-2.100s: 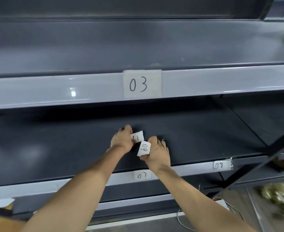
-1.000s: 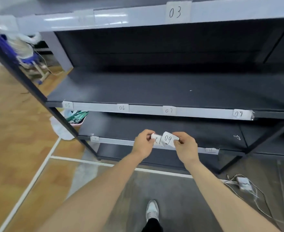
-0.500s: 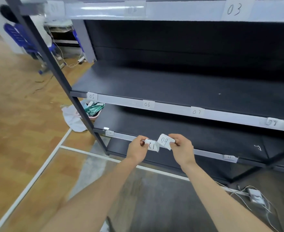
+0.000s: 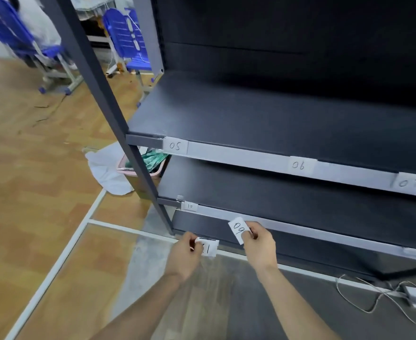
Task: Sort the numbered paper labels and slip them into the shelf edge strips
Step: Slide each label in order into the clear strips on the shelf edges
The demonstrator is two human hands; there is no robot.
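Hands parting: right hand [image 4: 259,246] is pinching label 09 [image 4: 238,228] just below the edge strip [image 4: 300,233]; left hand [image 4: 185,256] is pinching another label [image 4: 208,247].

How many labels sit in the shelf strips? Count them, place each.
4: label 05, label 06, label 07 along the upper strip, label 10 at the left end of the lower strip. A blurred patch at its right end may be a fifth.

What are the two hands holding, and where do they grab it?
The right hand pinches the 09 label at its right edge. The left hand pinches another paper label at its left edge.
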